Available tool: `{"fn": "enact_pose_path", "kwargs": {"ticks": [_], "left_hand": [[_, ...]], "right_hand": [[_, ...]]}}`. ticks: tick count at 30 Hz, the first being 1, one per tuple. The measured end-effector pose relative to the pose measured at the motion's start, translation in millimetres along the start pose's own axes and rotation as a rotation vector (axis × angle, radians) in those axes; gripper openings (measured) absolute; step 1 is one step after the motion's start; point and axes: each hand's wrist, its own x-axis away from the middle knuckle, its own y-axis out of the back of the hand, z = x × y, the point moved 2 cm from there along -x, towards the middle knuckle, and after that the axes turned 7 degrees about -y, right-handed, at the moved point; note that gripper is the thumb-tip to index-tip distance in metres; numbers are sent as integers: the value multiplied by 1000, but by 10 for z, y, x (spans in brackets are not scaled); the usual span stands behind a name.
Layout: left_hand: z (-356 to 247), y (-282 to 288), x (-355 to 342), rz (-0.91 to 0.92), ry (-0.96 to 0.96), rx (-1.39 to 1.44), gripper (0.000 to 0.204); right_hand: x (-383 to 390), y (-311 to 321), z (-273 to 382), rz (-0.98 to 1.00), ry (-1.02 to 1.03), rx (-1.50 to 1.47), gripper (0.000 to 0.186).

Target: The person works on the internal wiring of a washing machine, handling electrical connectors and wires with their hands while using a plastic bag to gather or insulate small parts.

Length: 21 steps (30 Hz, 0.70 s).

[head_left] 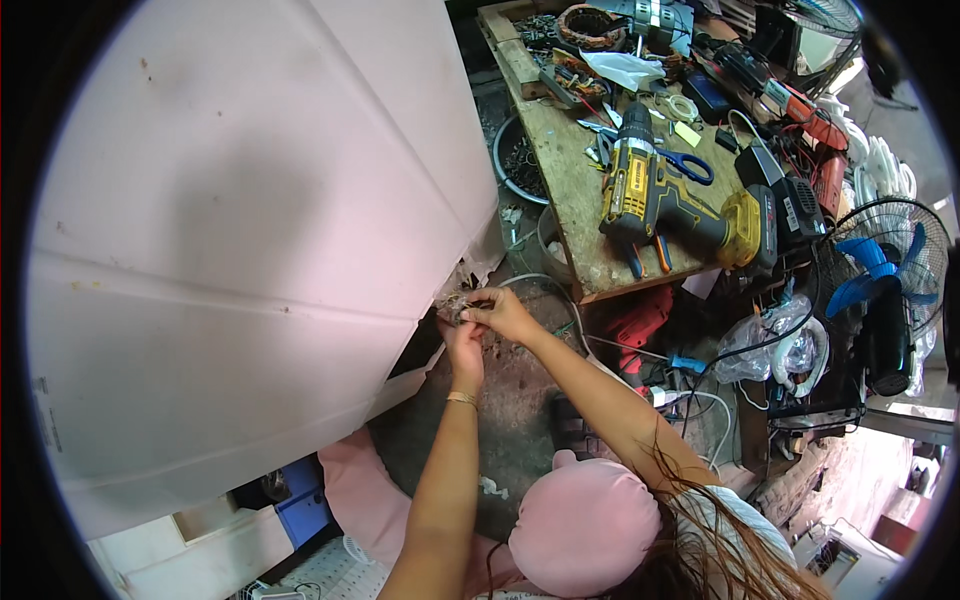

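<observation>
Both hands meet at the lower corner of a large white appliance casing (pixel 250 250) that fills the view from nine to twelve o'clock. The right hand (pixel 505 312) has its fingers pressed together in a pinching grip on a small tangled clump of wires (pixel 458 305) that hangs at that corner. The left hand (pixel 463 350), just below at six o'clock of the clump, curls its fingers up against the same clump; how firmly its grip closes cannot be told, since the fingertips are hidden behind the tangle. A thin gold bracelet (pixel 461 399) sits on the left wrist.

At one o'clock from the hands lies a wooden surface (pixel 580 215). On it rests a yellow and black cordless drill (pixel 670 205) on its side, with blue-handled scissors (pixel 690 165) just beside it and a crumpled white plastic bag (pixel 625 68) farther up near twelve o'clock. A wound copper motor coil (pixel 588 25) lies at the far end of the surface.

A round metal bowl (pixel 522 160) stands on the floor against the left edge of the surface, holding small dark metal parts (too small to tell apart). At three o'clock from the hands a clear plastic bag (pixel 765 345) holds white fittings, and a fan with blue blades (pixel 885 270) stands behind a wire guard at the right rim. A red power tool (pixel 640 325) lies under the surface edge.
</observation>
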Motion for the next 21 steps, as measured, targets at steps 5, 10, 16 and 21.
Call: {"fn": "enact_pose_path", "kwargs": {"ticks": [5,10,16,21], "left_hand": [[-29,-184,-73,90,157,84,42],[-35,-42,-111,107,183,-42,45],[55,-82,-100,24,222,2,35],[52,266,-200,40,180,-283,23]], "right_hand": [[18,62,-18,-30,-148,-159,21],[45,-66,76,-173,-80,9,27],[127,120,318,-283,255,486,40],[291,-41,532,-136,511,717,30]]}}
